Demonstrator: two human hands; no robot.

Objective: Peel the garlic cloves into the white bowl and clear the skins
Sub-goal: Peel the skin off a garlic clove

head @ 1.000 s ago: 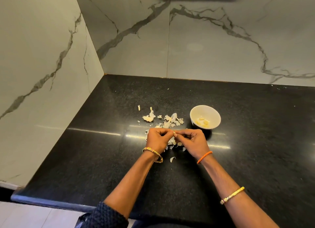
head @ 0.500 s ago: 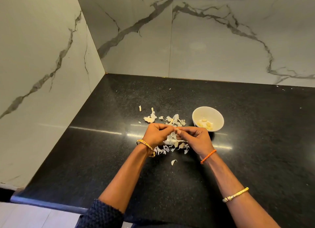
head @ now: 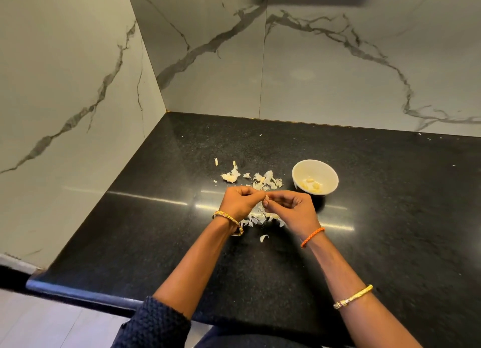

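My left hand and my right hand meet fingertip to fingertip over the black counter, both pinching one small garlic clove that is mostly hidden by the fingers. A heap of white garlic skins lies just behind the hands, and more skins lie under them. One loose skin sits nearer to me. The white bowl stands to the right of the skins, beyond my right hand, with a few peeled cloves inside.
The black counter runs into a corner of marble-patterned walls at the left and the back. Its front edge is close to my body. A tiny skin fragment lies far back near the wall.
Both hands stay together on the clove with small finger movements; they shifted slightly away from me. The bowl and skins have not moved.
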